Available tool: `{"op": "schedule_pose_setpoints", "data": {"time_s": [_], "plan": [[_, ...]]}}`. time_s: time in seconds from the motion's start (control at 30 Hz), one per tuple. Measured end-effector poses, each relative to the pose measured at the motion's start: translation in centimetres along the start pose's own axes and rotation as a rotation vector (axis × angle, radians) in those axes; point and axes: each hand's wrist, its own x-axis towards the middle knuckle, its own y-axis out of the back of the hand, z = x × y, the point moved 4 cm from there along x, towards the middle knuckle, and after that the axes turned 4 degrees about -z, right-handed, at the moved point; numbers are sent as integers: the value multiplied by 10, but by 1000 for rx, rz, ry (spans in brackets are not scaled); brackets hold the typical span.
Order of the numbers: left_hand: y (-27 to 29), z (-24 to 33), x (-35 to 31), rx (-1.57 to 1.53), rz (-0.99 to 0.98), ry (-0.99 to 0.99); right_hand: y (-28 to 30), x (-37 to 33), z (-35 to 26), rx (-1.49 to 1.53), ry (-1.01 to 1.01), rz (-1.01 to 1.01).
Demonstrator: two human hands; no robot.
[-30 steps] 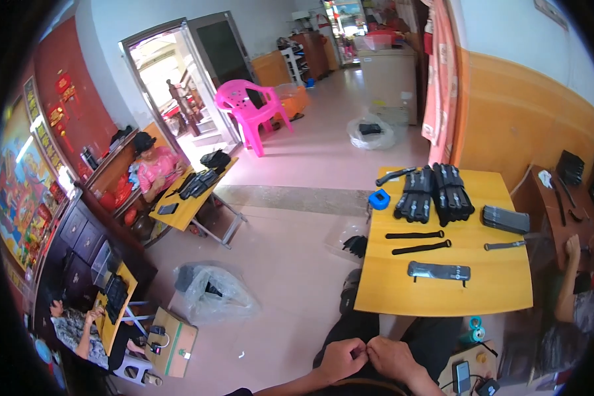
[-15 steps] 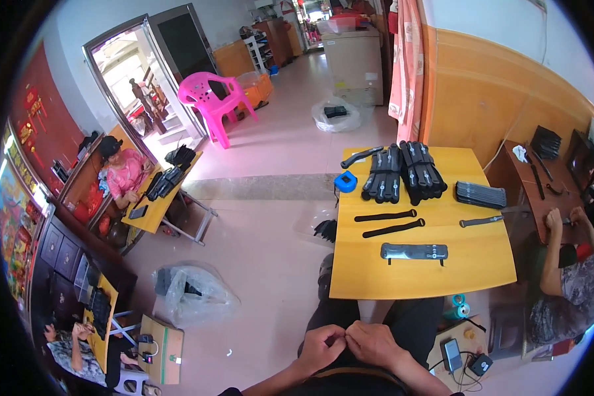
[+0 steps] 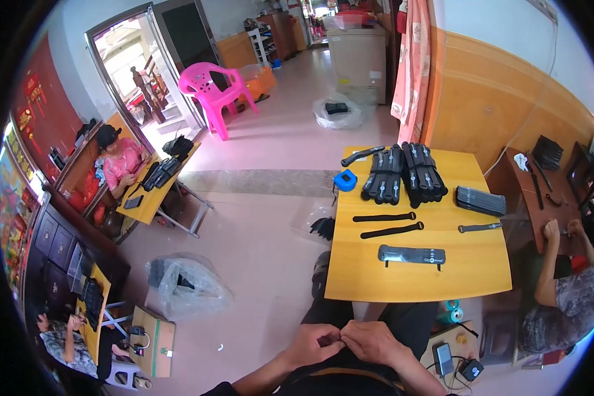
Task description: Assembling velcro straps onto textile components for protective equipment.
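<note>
My left hand (image 3: 317, 344) and my right hand (image 3: 371, 342) meet fingertip to fingertip over my lap at the bottom of the view. Their fingers are curled shut, and anything pinched between them is too small to see. Just beyond them stands a yellow table (image 3: 482, 280). On it lie a flat black packaged strip (image 3: 411, 255), two loose black straps (image 3: 384, 216), two bundles of black straps (image 3: 402, 173), a blue tape measure (image 3: 344, 179), a stack of dark flat pieces (image 3: 480, 200) and a thin black tool (image 3: 479, 228).
A co-worker sits at the right by a brown side table (image 3: 561, 297). Another person in pink sits at a small yellow table (image 3: 120, 162) on the left. A clear plastic bag (image 3: 188, 284) lies on the floor, with a pink chair (image 3: 211, 89) further back. Small devices lie by my right knee (image 3: 452, 353).
The view has swung, so the yellow table sits lower and nearer the middle. My hands stay joined over my lap, fingers working slightly.
</note>
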Motion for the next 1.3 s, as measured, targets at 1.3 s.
{"op": "schedule_pose_setpoints", "data": {"time_s": [1.3], "plan": [[-9, 3, 21, 245, 330, -232, -9, 0, 27, 194, -513, 115]]}}
